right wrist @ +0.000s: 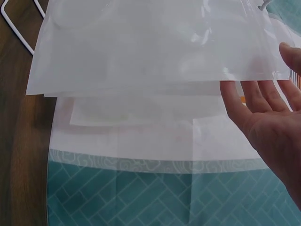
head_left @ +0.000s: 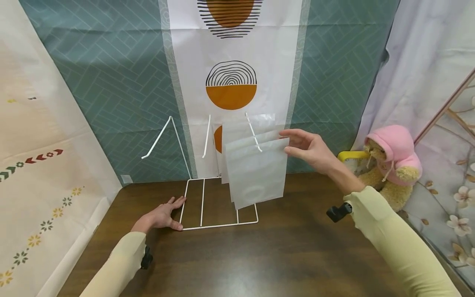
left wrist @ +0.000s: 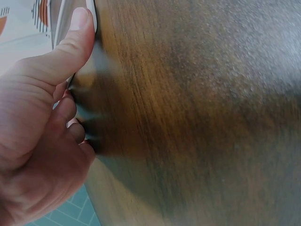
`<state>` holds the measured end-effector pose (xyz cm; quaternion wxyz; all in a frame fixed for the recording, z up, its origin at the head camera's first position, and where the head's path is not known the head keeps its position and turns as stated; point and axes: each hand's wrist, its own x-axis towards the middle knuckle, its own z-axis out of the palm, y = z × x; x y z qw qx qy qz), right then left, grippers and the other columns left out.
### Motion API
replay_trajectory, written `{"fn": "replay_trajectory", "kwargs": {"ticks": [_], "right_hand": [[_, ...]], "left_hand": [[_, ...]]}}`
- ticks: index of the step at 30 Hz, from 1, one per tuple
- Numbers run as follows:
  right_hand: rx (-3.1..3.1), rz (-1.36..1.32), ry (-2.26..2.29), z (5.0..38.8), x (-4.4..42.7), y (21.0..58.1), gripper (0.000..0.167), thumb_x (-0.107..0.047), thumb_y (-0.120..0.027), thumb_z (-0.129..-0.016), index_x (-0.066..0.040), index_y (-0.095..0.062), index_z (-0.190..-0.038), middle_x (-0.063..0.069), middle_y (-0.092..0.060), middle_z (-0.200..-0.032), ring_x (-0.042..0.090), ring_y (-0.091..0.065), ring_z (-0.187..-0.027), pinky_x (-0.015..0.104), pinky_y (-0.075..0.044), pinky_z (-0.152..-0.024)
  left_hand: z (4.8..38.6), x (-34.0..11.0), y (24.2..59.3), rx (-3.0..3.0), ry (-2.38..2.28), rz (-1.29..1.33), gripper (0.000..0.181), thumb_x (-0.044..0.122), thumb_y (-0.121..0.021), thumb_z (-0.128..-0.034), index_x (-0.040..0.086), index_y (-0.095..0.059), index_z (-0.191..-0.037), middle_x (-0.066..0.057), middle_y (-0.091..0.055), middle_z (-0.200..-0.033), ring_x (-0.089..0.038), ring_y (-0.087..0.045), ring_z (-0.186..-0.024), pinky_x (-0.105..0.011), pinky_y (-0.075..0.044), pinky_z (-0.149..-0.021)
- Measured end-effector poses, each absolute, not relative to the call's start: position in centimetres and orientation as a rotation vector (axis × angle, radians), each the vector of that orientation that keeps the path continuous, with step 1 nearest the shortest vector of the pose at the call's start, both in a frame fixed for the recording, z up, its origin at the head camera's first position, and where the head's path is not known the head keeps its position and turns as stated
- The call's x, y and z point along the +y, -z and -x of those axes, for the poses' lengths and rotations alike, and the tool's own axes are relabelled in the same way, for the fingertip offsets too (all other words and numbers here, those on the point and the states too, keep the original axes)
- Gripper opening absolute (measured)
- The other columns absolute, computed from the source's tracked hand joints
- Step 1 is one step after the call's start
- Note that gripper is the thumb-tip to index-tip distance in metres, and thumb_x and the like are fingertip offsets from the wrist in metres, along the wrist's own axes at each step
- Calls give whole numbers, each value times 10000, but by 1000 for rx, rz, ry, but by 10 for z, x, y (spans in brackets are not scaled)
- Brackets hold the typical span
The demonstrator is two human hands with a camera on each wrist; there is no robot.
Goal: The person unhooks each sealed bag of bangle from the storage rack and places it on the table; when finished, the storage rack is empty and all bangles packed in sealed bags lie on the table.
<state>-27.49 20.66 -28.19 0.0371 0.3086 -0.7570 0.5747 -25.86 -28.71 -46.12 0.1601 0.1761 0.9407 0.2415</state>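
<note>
A white wire rack [head_left: 202, 202] stands on the table, with several slanted hooks rising above its base. From its right hook [head_left: 254, 132] hang translucent white plastic bags [head_left: 259, 175], one behind another. My right hand [head_left: 313, 152] is at the front bags' upper right edge; its fingers reach behind the plastic. In the right wrist view the thumb [right wrist: 290, 56] stands apart from the fingers, in front of the bag. My left hand [head_left: 163, 215] rests spread at the rack base's front left corner, thumb by the wire [left wrist: 94, 19]. Its fingertips are partly hidden in the left wrist view.
A brown wooden table [head_left: 282, 255] holds the rack. At the right sits a teddy bear [head_left: 395, 165] in a pink hood, beside a yellow-framed object [head_left: 352, 156]. A patterned cloth [head_left: 111, 82] hangs close behind the rack. The left and middle hooks [head_left: 207, 136] rise beside the bags.
</note>
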Motion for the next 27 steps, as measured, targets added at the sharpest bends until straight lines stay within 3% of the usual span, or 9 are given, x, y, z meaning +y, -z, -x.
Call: {"fn": "replay_trajectory", "kwargs": {"ticks": [6,11,21,27], "right_hand": [[-2353,-978,-1768,278,203,281,431,-48,-685,-945,-4,-587,-1363,7,-686,-1205,179,-661,-948,289,-531,-848],[-2377,-1010,-1759,280,200,279,408,-62,-691,-945,-12,-609,-1341,50,-660,-1264,221,-641,-905,305,-530,-820],[-2364,-1096,-1740,283,189,280,382,-54,-675,-949,9,-618,-1322,138,-630,-1317,235,-600,-1138,327,-514,-904],[-2361,-1024,-1739,281,182,281,359,-66,-685,-947,10,-643,-1295,128,-641,-1300,223,-581,-1113,297,-509,-877]], "left_hand": [[259,-287,462,2693,-686,-504,1092,334,-902,-703,25,-295,-1557,-392,-169,-1550,-642,-193,-1364,-747,-232,-1025],[259,-287,462,2693,-691,-505,1093,332,-907,-699,22,-301,-1555,-382,-176,-1553,-628,-194,-1373,-736,-240,-1031],[259,-286,462,2699,-683,-494,1096,337,-910,-693,34,-306,-1556,-371,-186,-1557,-624,-198,-1374,-731,-246,-1033],[259,-287,462,2705,-677,-499,1100,340,-913,-689,31,-308,-1555,-361,-196,-1560,-614,-191,-1383,-729,-245,-1034]]}}
